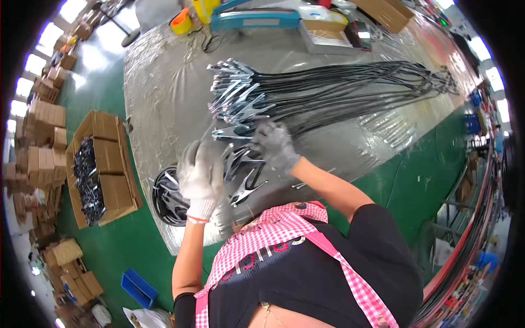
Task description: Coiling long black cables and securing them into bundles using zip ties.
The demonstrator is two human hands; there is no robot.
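Note:
My right hand (pixel 276 147), in a grey glove, is at the near edge of a pile of metal spring clamps (pixel 232 90) on black cables (pixel 339 82). Its fingers are curled, and what they hold is hidden. Left of it, my left hand (pixel 199 172) in a white glove is slightly blurred, its fingers stretched out. That hand is over the right side of a coiled black cable (pixel 158 199). Between my hands and my body lies a loose silver clamp (pixel 246 190), its jaws toward me or away, I cannot tell which.
Plastic film covers the table (pixel 164 98). Toward its far edge are a blue tray (pixel 257 21), a roll of yellow and orange tape (pixel 181 22) and a shallow box (pixel 328 37). An open carton (pixel 117 164) of black parts stands left; a blue bin (pixel 138 288) is on the floor.

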